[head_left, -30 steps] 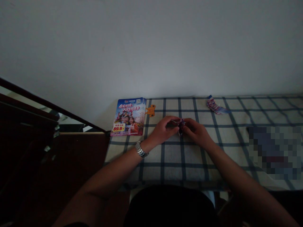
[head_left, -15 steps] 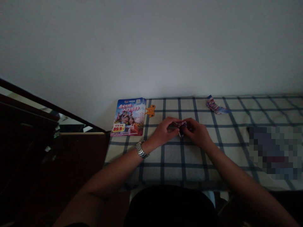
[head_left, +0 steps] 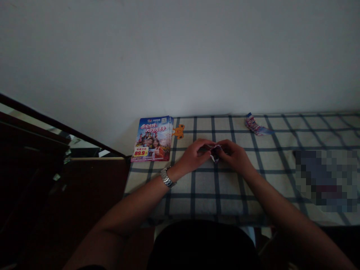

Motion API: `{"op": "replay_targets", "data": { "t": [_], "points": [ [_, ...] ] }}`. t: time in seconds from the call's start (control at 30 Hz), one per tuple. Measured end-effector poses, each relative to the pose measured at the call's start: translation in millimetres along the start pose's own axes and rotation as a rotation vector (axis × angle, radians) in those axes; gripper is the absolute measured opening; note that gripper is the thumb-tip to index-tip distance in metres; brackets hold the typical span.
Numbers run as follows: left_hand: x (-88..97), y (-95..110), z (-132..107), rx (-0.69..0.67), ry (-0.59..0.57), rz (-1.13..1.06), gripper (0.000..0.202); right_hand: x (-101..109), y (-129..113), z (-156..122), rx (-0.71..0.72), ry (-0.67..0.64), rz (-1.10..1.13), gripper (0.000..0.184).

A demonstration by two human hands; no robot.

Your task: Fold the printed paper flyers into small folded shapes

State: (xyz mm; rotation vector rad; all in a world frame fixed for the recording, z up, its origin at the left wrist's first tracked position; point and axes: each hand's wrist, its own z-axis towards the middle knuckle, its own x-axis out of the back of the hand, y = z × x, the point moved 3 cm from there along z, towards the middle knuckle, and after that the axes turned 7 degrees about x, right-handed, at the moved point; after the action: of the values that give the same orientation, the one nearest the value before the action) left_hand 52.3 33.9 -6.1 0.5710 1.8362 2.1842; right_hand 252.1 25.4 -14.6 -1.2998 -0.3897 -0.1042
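My left hand [head_left: 194, 154] and my right hand [head_left: 234, 155] meet over the checked cloth [head_left: 219, 183], fingers pinched together on a small folded piece of printed paper [head_left: 215, 152]. The paper is purple and white, and most of it is hidden between my fingertips. A metal watch [head_left: 167, 177] sits on my left wrist. Both forearms rest low over the cloth.
A stack of colourful flyers [head_left: 152, 138] lies at the cloth's back left, with a small orange figure [head_left: 179, 131] beside it. A torn printed paper scrap [head_left: 254, 125] lies near the wall. Dark wooden furniture [head_left: 56, 180] stands to the left. A blurred patch [head_left: 326, 180] covers the right.
The hands have stayed in the same spot. My fingers have shifted slightly on the folded paper, and its white lower tip now shows a little more.
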Motion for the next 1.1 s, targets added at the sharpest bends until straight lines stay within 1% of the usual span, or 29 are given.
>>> {"op": "replay_targets", "data": {
  "t": [0.1, 0.2, 0.4, 0.5, 0.67, 0.87, 1.1],
  "points": [
    [1.0, -2.8, 0.8, -0.009, 0.013, 0.003, 0.029, -0.2, 1.3, 0.7, -0.019, -0.003, 0.110, 0.034],
    [1.3, -5.2, 1.0, 0.001, 0.014, -0.011, 0.030, -0.6, 1.0, 0.8, -0.022, -0.017, 0.191, 0.034],
    [1.9, -4.5, 2.4, 0.011, 0.033, -0.035, 0.028, -3.0, 0.7, -0.6, 0.010, -0.097, 0.279, 0.034],
    [2.2, -3.4, 2.8, -0.013, 0.051, -0.014, 0.027, -4.0, 2.6, -1.2, 0.028, -0.117, 0.257, 0.036],
    [1.9, -3.5, 1.6, -0.051, 0.110, 0.090, 0.029, -7.0, 4.4, -1.7, 0.029, -0.129, 0.183, 0.039],
    [1.9, -4.6, 1.6, -0.022, 0.126, 0.149, 0.027, -8.7, 1.3, -2.2, 0.032, -0.148, 0.138, 0.038],
    [4.8, 1.0, 1.4, -0.007, 0.149, 0.205, 0.028, -8.6, 0.0, -2.9, 0.042, -0.148, 0.129, 0.034]
  ]
}}
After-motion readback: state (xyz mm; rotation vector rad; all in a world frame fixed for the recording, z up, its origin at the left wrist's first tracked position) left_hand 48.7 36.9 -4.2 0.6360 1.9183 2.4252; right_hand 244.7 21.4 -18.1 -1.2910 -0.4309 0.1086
